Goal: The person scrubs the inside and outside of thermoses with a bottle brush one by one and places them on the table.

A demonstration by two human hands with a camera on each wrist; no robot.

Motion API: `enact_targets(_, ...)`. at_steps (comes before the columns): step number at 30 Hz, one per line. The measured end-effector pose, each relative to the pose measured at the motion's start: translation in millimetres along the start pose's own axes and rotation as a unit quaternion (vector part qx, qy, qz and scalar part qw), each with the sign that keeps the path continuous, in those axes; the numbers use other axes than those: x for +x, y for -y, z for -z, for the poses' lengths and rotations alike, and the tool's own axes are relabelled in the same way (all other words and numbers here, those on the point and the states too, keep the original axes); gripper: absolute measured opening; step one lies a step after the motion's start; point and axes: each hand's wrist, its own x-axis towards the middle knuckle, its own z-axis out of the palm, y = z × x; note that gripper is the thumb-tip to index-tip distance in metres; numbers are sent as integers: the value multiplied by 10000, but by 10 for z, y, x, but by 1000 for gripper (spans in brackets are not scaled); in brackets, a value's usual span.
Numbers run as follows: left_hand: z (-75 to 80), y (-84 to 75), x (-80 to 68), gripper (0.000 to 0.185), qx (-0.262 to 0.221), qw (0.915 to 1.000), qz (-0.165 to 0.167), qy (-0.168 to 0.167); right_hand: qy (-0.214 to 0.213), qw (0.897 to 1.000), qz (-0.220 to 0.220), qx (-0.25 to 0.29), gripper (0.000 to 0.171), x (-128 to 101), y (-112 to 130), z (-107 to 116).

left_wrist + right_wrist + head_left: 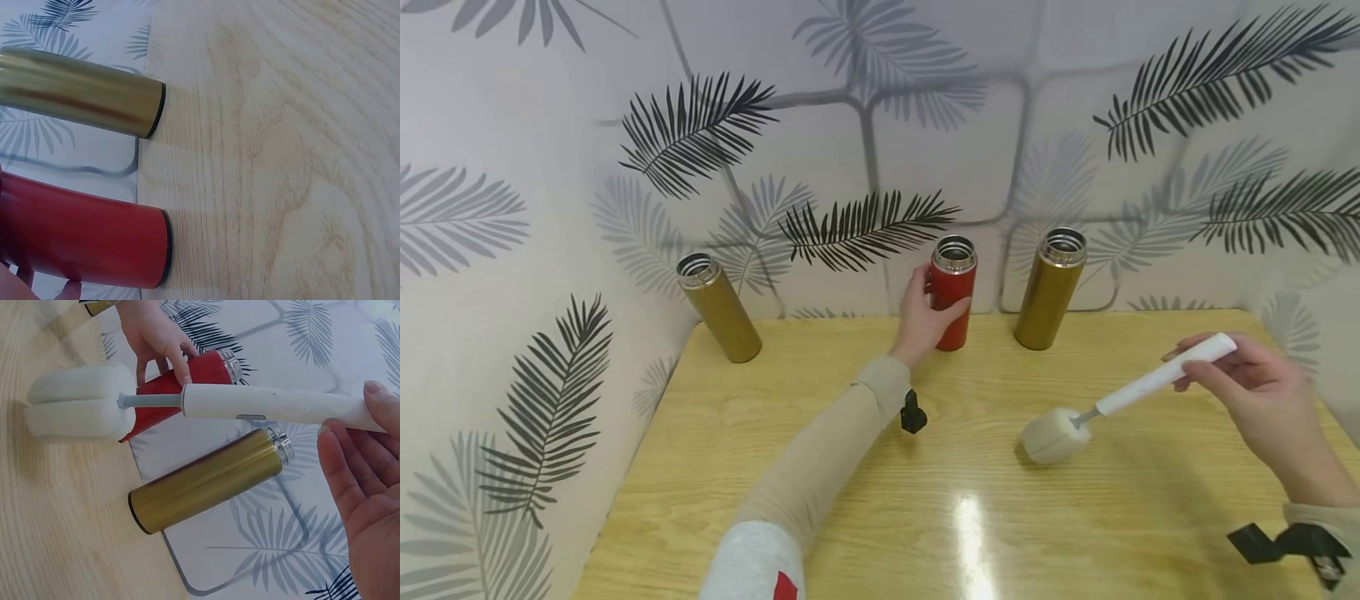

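Note:
A red thermos bottle (pixel 952 300) without a lid stands upright at the back of the table. My left hand (pixel 925 318) grips it, thumb on the near right side and fingers on the left. In my right hand (pixel 1262 400) is a bottle brush (pixel 1157 382), pinched near the end of its white handle. Its cream sponge head (pixel 1051 437) points left and down, close above the tabletop; whether it touches is unclear. The right wrist view shows the sponge head (pixel 81 406) and the thumb and fingertips on the handle.
One gold bottle (pixel 1051 292), lidless, stands right of the red one. Another gold bottle (pixel 721 312) stands at the back left. Behind the wooden table (pixel 865 517) rises a leaf-patterned wall (pixel 925 150).

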Motion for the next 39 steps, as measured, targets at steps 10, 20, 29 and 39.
enact_targets(10, 216, -135, -242, 70, 52, 9998, -35, 182, -212, 9997, 17, -119, 26, 1, 15, 7)
enact_targets(20, 408, -271, -715, 72, -240, 9976, 309, 573, -408, 9946, 211, 931, 23, 55, 48, -29)
enact_targets(29, 420, -288, -1011, 71, -407, 9941, 242, 979, -372, 9953, 239, 860, 25, 51, 20, -46)
enact_targets(39, 380, -290, -1263, 70, -481, 9908, 345, 1219, -259, 9968, 231, 724, 24, 45, 18, -75)
